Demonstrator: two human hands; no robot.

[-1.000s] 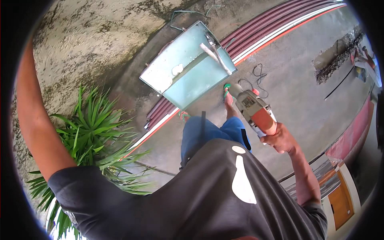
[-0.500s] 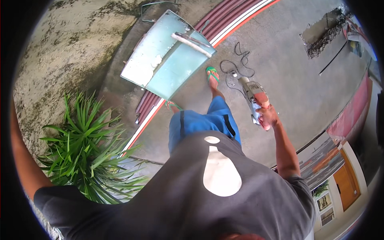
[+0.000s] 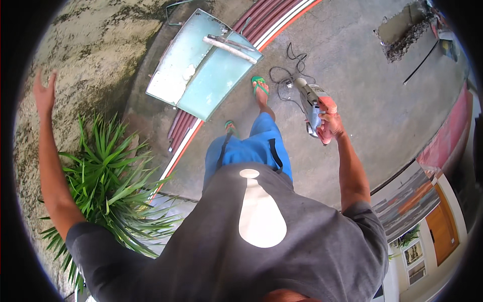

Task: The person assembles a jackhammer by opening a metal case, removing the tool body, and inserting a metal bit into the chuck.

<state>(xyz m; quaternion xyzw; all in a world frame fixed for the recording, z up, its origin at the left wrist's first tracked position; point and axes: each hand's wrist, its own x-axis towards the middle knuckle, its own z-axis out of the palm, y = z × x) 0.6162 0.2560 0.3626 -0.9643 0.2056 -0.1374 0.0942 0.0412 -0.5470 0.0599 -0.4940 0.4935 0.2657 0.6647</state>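
Note:
My right hand [image 3: 333,125] is wrapped round the red handle of a corded power tool [image 3: 314,100]. The tool has a grey body and a shiny metal part along one side; its exact kind does not show. It hangs above the concrete floor, right of my legs. A dark cord [image 3: 294,68] lies looped on the floor beyond its front end. At the far left, my left hand [image 3: 45,95] is raised in front of the rough wall [image 3: 95,55], fingers apart and holding nothing.
Pale green panels [image 3: 216,75], with a white bar [image 3: 229,49] on top, lie across maroon pipes [image 3: 261,21]. A spiky plant [image 3: 108,176] grows at left. A broken-edged hole [image 3: 405,30] is in the concrete at far right. My feet wear green flip-flops [image 3: 259,80].
My left forearm and hand have come into view at the left, raised along the wall. The power tool, in my right hand, has moved slightly up and left in view. The scene has shifted left.

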